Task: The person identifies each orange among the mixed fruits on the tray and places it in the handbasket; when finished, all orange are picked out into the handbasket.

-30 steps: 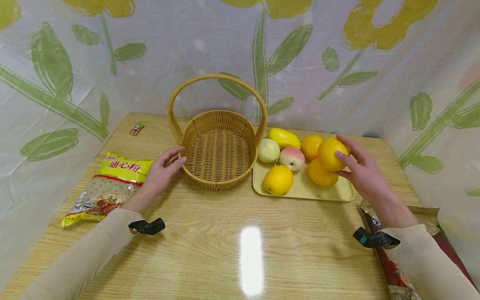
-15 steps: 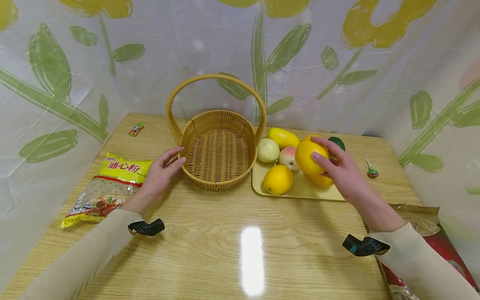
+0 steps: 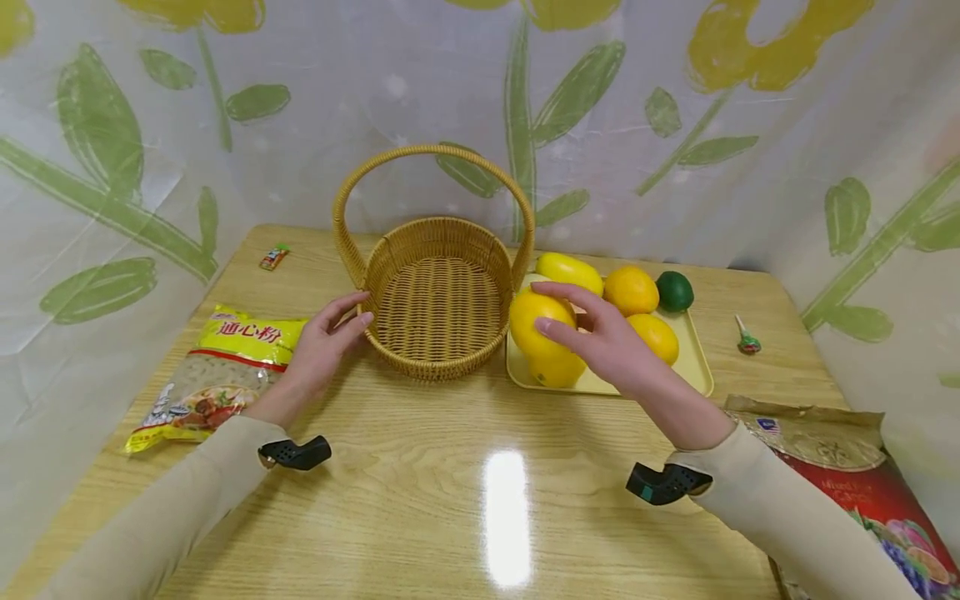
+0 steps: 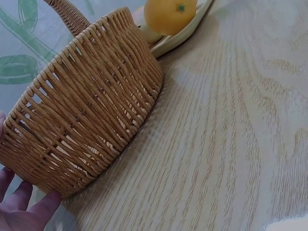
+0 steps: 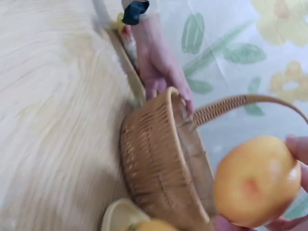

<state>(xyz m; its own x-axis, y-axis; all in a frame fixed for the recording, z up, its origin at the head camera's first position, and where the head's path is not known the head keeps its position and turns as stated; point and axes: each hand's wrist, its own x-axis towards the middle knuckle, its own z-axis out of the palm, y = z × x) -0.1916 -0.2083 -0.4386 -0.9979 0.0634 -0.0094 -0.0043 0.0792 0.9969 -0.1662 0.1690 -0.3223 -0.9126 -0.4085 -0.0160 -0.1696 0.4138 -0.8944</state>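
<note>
A woven wicker basket (image 3: 442,365) with a hoop handle stands mid-table, nothing in it. My left hand (image 3: 330,333) rests with straight fingers against its left wall; in the left wrist view the fingertips (image 4: 29,211) lie at the foot of the basket (image 4: 91,110). My right hand (image 3: 592,337) grips a round yellow-orange fruit (image 3: 534,321) just right of the basket's rim, over the left end of a pale yellow tray (image 3: 693,362). The right wrist view shows the fruit (image 5: 257,180) beside the basket (image 5: 163,163).
On the tray lie a yellow mango (image 3: 568,271), two oranges (image 3: 632,289), a green lime (image 3: 675,291) and another yellow fruit (image 3: 558,372). A pasta bag (image 3: 217,375) lies at left, a red bag (image 3: 862,483) at right, a lollipop (image 3: 745,340) nearby. A curtain backs the table.
My right hand has carried the yellow-orange fruit leftward from above the tray's right end to beside the basket's right rim. The left hand has stayed on the basket.
</note>
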